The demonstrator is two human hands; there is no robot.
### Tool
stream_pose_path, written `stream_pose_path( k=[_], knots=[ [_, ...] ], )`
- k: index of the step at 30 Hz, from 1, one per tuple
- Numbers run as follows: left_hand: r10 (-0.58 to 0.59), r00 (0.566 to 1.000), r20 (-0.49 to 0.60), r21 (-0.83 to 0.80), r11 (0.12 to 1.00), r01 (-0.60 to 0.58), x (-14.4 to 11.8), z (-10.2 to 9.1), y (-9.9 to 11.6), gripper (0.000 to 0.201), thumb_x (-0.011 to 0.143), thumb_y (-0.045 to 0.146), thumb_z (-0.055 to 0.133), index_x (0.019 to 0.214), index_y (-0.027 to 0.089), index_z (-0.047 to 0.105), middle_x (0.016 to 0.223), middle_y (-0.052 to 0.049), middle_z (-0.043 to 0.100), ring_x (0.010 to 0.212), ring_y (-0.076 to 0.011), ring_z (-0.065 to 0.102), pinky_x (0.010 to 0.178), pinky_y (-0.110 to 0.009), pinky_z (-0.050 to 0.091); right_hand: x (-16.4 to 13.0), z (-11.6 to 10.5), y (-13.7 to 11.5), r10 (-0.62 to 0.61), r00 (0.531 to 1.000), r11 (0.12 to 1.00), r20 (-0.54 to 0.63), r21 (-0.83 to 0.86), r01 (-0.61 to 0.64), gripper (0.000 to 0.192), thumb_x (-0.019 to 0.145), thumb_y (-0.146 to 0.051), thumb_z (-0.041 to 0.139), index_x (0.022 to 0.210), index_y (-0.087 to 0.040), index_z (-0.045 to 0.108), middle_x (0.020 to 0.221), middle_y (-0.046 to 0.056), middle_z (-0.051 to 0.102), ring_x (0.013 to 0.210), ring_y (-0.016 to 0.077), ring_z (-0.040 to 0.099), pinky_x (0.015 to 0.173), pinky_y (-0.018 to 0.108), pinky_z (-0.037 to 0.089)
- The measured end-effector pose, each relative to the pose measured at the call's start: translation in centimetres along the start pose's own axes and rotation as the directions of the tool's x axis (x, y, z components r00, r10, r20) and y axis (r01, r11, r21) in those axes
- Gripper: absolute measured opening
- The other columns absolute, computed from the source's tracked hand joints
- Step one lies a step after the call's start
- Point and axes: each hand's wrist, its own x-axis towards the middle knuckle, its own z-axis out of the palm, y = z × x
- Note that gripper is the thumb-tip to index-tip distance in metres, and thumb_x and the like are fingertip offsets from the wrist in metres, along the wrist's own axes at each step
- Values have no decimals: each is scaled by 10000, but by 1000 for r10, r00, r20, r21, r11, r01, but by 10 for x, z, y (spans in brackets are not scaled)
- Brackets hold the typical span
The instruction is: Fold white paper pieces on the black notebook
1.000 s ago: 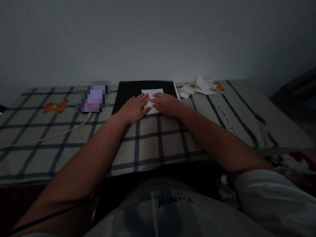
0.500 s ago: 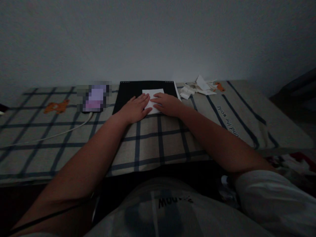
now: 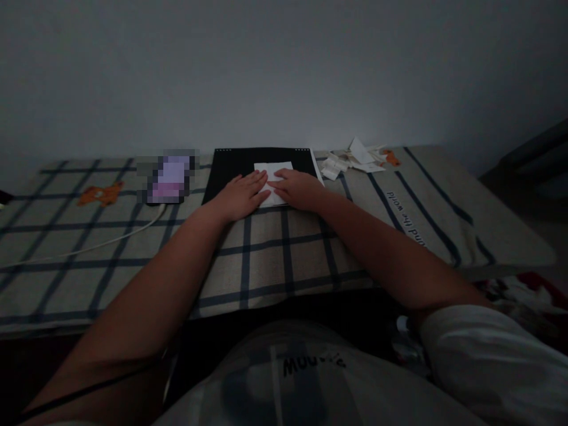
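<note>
Little change over the last second: only the view shifts slightly; both hands keep their places, which suggests the paper is being held or pressed steady. Left hand [image 3: 239,195] lies flat, fingers nearly together, thumb out, on the left of the white paper [image 3: 276,168], itself on the near part of a black pad [image 3: 228,165]. Right hand [image 3: 302,188] rests on the paper's right, thumb and forefinger apart. Table [image 3: 266,275] under a checked cloth [image 3: 248,248]: far left, an orange printed figure [image 3: 100,193], then a blurred phone [image 3: 171,176] on a white cable [image 3: 118,238]; far right, paper scraps [image 3: 360,155]. Plain wall [image 3: 266,71] behind; room dim. Near right, below, a white-capped bottle [image 3: 404,334].
</note>
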Motion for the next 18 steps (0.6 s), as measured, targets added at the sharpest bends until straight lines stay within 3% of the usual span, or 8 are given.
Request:
stream_pose_path(
  k=[3, 9, 14, 18],
  knots=[
    [28, 997, -66, -73, 997, -33, 4, 1, -10, 718, 1183, 473, 250, 1780, 132, 459, 1869, -128, 404, 1758, -258, 376, 1441, -492, 299, 1, -1, -1, 2, 1000, 1000, 1, -4, -2, 492, 1189, -277, 444, 1564, -151, 737, 1649, 220, 655, 1451, 342, 673, 1206, 485, 544],
    [90, 985, -148, -61, 993, -100, 14, 2, -26, 681, 1133, 468, 369, 1676, 140, 616, 1757, -103, 594, 1661, -239, 536, 1408, -421, 380, 1, -1, -1, 3, 1000, 1000, -4, 11, -3, 505, 1205, -294, 413, 1543, -139, 754, 1626, 223, 675, 1402, 328, 700, 1198, 479, 540],
    [136, 985, -108, 8, 991, -136, 18, 0, -32, 670, 1126, 448, 426, 1706, 151, 581, 1804, -110, 529, 1680, -263, 513, 1412, -428, 371, 3, 2, -1, -1, 1000, 1000, -4, -5, 1, 501, 1195, -284, 424, 1547, -142, 752, 1611, 213, 685, 1396, 321, 691, 1194, 460, 528],
    [96, 994, -59, 55, 994, -93, 18, -1, -32, 693, 1158, 434, 429, 1772, 113, 467, 1868, -144, 407, 1739, -263, 412, 1437, -404, 303, 4, 2, -1, 5, 1000, 1000, 4, -7, -5, 514, 1207, -305, 406, 1547, -136, 753, 1635, 211, 667, 1438, 318, 663, 1217, 447, 504]
  ],
)
